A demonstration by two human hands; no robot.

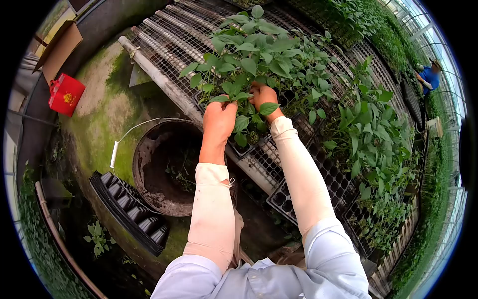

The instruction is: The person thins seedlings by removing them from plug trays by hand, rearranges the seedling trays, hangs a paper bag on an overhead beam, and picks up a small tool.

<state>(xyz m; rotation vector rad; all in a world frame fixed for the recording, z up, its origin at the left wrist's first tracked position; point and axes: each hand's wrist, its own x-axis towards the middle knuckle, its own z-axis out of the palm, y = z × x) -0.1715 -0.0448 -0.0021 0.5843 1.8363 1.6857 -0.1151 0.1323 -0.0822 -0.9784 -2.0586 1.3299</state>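
Leafy green seedlings (249,65) grow in a dense clump from black cell trays on the mesh bench. At the near edge of this clump, my left hand (219,119) is closed, its thumb and fingers pinching a seedling (234,94) among the leaves. Close beside it, to the right, my right hand (265,99) has its fingers curled in between the stems. Leaves cover those fingertips, so what they grip cannot be made out. A leaf lies across the right wrist. Both forearms wear pale sleeves.
Below the bench stands a dirty bucket (144,169) with plant scraps inside. Stacked black trays (132,212) lean beside it. A red bag (66,94) and cardboard box (62,50) are at left. Another cell tray (284,199) and more seedlings (373,129) lie right. A person in blue (429,77) is far right.
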